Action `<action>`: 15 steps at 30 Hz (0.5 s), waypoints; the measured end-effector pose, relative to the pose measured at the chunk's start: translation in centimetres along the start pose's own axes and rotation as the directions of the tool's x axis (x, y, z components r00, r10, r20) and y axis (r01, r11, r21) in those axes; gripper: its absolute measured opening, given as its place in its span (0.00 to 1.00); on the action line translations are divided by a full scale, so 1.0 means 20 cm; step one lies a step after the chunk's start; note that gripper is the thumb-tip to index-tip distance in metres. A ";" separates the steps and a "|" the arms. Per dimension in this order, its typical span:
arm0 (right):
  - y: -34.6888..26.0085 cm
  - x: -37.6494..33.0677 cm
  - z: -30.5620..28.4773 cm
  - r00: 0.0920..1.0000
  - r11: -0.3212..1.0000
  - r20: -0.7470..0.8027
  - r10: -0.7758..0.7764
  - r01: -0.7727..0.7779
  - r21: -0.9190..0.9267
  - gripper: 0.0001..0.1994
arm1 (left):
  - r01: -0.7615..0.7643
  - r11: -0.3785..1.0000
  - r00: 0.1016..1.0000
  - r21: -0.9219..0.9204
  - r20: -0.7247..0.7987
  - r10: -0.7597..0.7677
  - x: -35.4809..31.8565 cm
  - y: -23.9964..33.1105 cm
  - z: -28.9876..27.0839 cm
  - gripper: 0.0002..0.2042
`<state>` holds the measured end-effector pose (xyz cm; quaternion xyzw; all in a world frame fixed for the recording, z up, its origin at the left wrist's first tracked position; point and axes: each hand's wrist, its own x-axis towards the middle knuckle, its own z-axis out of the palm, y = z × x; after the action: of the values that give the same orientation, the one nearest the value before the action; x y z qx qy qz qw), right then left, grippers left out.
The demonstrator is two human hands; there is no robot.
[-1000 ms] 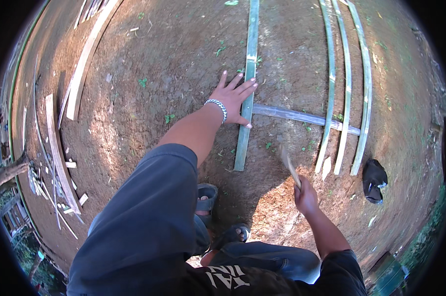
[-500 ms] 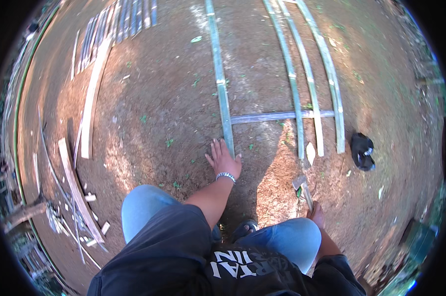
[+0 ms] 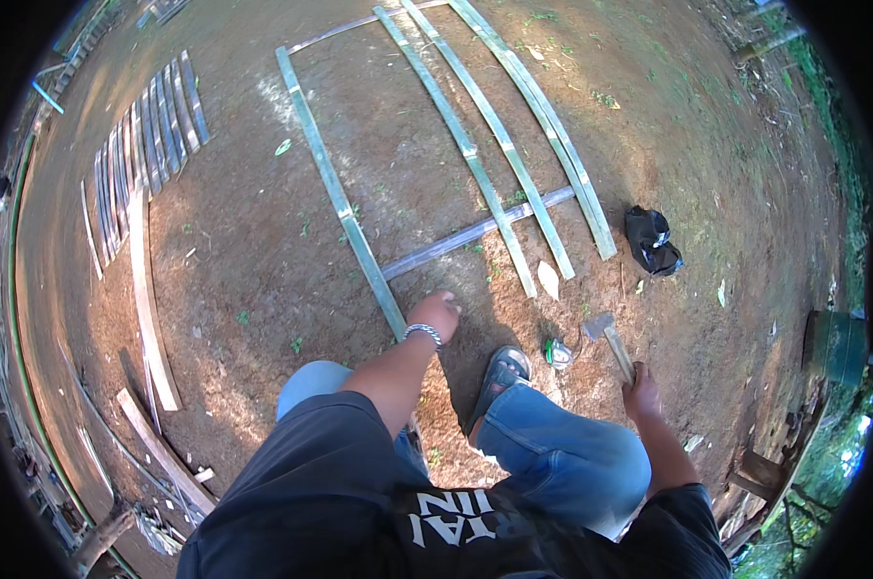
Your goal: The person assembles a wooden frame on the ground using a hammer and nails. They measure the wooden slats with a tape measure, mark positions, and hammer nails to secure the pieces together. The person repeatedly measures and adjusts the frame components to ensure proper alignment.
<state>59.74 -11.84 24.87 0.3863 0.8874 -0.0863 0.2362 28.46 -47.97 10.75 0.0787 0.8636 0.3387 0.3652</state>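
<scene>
My right hand [image 3: 641, 394] is closed round the wooden handle of a hatchet [image 3: 618, 349], whose grey metal head is close to the ground. My left hand [image 3: 434, 314], a silver bracelet at its wrist, is curled up beside the near end of a long green bamboo strip [image 3: 345, 207]. What its fingers hold, if anything, is hidden. A darker crosspiece [image 3: 456, 243] runs from that strip to the right, meeting other long bamboo strips [image 3: 494, 207]. Between my sandalled foot and the hatchet head lies a small clear packet with green on it [image 3: 557, 354].
A black bag [image 3: 653, 241] lies to the right of the frame of strips. At the left are a row of dark slats [image 3: 152, 130], a long pale board [image 3: 149, 299] and a shorter board [image 3: 166, 449] among offcuts. A dark green container [image 3: 835, 347] stands at the far right.
My left hand has lifted off the strip and curled its fingers. My right hand has moved the hatchet out to the right. The view has turned, and my foot and the small packet now show.
</scene>
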 end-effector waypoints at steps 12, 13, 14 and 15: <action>0.27 0.24 0.81 0.926 0.901 0.002 0.379 -0.369 0.227 0.31 | 0.040 0.971 0.999 0.238 0.009 -0.044 0.00 -0.26 -0.19 0.14; 0.20 0.26 0.81 0.916 0.908 -0.051 0.399 -0.387 0.162 0.33 | 0.076 0.957 0.996 0.280 0.020 -0.085 -0.01 -0.25 -0.20 0.13; 0.08 0.27 0.77 0.903 0.908 -0.099 0.417 -0.410 0.083 0.35 | 0.045 0.952 0.996 0.304 0.057 -0.065 0.00 -0.27 -0.20 0.13; -0.07 0.28 0.66 0.931 0.920 -0.029 0.364 -0.355 0.168 0.37 | 0.020 0.947 0.993 0.321 0.103 -0.056 0.00 -0.31 -0.19 0.12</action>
<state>60.00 -13.66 10.63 0.5627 0.7982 -0.1010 0.1897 26.60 -54.72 8.64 0.1387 0.8868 0.1827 0.4012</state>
